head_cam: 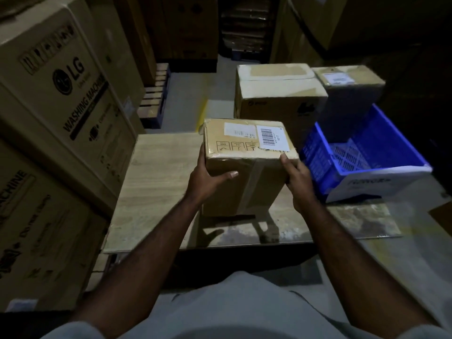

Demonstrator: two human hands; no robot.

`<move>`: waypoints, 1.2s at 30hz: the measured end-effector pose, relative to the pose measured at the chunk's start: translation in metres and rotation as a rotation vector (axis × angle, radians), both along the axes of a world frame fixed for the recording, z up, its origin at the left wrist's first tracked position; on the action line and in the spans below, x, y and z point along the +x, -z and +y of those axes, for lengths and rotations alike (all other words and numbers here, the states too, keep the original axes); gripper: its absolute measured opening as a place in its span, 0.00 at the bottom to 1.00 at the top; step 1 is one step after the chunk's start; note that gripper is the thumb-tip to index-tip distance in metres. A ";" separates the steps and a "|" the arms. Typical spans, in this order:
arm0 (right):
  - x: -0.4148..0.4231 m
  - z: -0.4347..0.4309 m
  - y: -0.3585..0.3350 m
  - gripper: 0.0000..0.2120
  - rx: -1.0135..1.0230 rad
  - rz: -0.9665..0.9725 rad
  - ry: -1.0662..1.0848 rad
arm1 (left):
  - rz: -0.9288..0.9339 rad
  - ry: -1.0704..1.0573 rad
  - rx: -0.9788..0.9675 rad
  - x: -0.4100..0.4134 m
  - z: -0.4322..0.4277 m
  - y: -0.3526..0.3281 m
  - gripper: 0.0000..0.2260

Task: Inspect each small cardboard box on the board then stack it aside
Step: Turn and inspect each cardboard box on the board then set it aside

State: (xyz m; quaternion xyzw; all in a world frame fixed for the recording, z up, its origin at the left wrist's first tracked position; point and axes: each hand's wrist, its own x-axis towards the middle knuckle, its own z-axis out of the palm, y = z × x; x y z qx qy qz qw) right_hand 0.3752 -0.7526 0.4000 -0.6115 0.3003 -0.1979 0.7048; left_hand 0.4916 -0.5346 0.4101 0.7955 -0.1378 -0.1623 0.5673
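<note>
Both hands grasp the box point(247, 157) at mid-frame over the board point(156, 192): the left hand point(205, 179) wraps its 9 o'clock side with the thumb across the near face, and the right hand point(297, 177) presses its 3 o'clock edge. A blue crate point(367, 152) sits at 3 o'clock, and a bigger carton point(276, 94) at 12 o'clock.

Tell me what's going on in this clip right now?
A person holds a small cardboard box in both hands: the left hand on its left side, the right hand at its right edge. Its labelled top faces the camera, and it stands on, or just above, the wooden board. Behind it are two more boxes, a larger box and a grey-wrapped box, with a blue crate to the right.
</note>
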 end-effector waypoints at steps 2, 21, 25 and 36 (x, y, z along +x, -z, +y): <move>-0.006 -0.009 -0.005 0.19 -0.009 -0.025 -0.012 | -0.009 -0.016 -0.012 -0.009 -0.009 -0.006 0.52; -0.065 -0.043 -0.032 0.19 -0.016 -0.117 0.026 | -0.137 -0.052 -0.074 -0.087 -0.040 -0.040 0.54; -0.079 -0.036 -0.043 0.32 -0.012 -0.121 0.061 | -0.160 -0.032 -0.104 -0.095 -0.036 -0.050 0.53; -0.121 -0.030 -0.111 0.14 -0.140 -0.240 0.098 | -0.250 -0.015 -0.240 -0.123 -0.050 -0.106 0.47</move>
